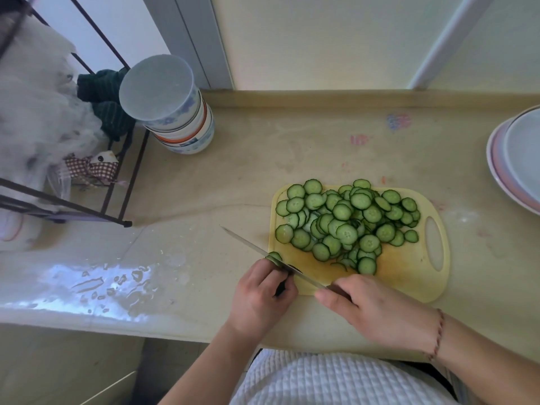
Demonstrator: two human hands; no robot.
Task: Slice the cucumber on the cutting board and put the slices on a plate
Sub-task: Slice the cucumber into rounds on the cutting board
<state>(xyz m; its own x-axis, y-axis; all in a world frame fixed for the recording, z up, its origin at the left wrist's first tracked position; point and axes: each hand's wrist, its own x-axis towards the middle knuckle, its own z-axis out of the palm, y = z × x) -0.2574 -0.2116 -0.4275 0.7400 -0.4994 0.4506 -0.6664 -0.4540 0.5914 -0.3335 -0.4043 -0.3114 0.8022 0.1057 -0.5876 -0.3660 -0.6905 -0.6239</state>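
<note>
A yellow cutting board [409, 276] lies on the counter with a large heap of cucumber slices [347, 223] on it. My left hand [263, 296] grips the short dark stub of cucumber [285, 283] at the board's left front corner. A fresh slice [274, 256] leans against the knife blade. My right hand [377, 311] grips the handle of the knife [254, 248], whose blade runs up and left past the board's edge and rests on the stub. Stacked plates [496, 159] stand at the right edge.
A stack of bowls [178, 121] with a lid stands at the back left. A black wire rack [117, 182] holding bags and cloths is on the far left. The counter's front left is wet. A raised ledge runs along the back.
</note>
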